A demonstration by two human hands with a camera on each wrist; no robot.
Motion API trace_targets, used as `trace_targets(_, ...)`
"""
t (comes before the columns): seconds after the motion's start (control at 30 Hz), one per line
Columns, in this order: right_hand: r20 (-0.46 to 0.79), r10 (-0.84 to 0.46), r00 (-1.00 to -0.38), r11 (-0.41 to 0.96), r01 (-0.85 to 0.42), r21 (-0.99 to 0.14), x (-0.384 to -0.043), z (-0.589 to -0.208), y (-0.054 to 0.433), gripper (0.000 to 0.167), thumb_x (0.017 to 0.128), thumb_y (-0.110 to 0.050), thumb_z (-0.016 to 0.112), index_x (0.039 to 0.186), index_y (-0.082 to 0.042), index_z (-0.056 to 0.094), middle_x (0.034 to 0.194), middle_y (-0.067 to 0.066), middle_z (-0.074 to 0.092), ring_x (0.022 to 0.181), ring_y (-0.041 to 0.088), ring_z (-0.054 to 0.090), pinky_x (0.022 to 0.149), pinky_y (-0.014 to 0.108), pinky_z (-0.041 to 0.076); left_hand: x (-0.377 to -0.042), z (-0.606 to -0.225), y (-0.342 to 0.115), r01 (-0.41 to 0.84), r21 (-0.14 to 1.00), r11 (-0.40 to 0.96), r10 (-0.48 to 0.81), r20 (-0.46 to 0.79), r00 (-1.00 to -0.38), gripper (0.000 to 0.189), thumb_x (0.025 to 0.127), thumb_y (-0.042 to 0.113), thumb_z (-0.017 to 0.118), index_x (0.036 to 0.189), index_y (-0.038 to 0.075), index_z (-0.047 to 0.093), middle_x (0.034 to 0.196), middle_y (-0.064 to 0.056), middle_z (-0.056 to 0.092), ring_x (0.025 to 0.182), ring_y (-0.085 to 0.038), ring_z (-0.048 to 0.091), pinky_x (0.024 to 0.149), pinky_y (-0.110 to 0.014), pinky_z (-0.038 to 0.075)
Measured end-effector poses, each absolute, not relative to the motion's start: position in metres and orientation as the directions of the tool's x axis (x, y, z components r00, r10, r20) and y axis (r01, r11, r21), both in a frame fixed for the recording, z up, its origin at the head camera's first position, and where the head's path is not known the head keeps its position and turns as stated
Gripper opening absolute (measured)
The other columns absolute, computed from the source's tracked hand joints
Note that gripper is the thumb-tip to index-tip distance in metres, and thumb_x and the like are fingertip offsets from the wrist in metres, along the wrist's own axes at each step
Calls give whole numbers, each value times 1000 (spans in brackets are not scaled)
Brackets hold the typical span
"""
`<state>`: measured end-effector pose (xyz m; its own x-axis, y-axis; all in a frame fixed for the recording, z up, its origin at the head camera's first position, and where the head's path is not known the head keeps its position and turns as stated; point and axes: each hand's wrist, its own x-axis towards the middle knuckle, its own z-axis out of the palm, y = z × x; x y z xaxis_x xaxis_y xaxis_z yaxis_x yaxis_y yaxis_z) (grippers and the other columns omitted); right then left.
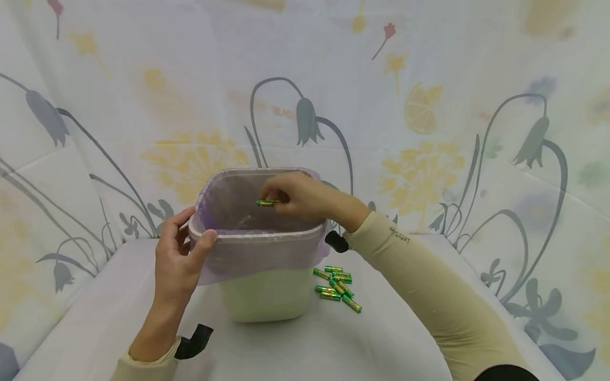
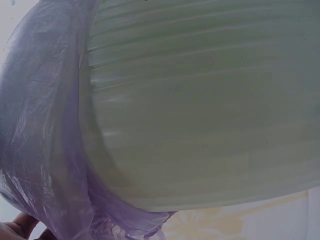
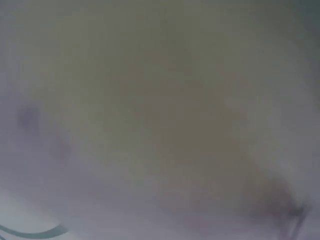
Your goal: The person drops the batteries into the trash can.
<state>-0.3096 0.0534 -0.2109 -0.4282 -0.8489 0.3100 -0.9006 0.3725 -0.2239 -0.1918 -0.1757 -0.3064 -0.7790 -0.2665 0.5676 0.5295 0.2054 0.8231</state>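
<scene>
A pale green trash bin stands upright, lined with a thin purple plastic bag folded over its rim. My left hand grips the rim at the left corner, thumb on the near side. In the left wrist view the bin's ribbed wall and the bag's overhang fill most of the picture. Over the bin's mouth, my right hand pinches a green-and-gold battery. The right wrist view is a close blur and does not show the fingers. Any contents at the bin's bottom are hidden.
Several more green batteries lie in a loose pile on the white tabletop, just right of the bin. A white cloth printed with flowers hangs behind and along both sides.
</scene>
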Motion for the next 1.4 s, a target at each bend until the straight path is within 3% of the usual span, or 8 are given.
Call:
trace_targets(0.37,193,-873,-449,403,-885,-234,-306,-214,36,25,87,-3,60,108,-14,66,90,-2,60,78,11,51,72,23,43,-190,-307,-175,525,823,218,-273,568,-777,53,86,9,65,136,5,47,129,1,49,115,-16,51,88,-16,41)
trace_targets(1.4,219,-866,-449,416,-891,-179,-304,-213,36,24,87,-6,61,110,-9,65,93,1,59,83,13,54,75,22,44,-191,-308,-175,532,822,202,-279,569,-773,53,85,8,65,136,5,48,129,1,49,112,-15,52,85,-17,41)
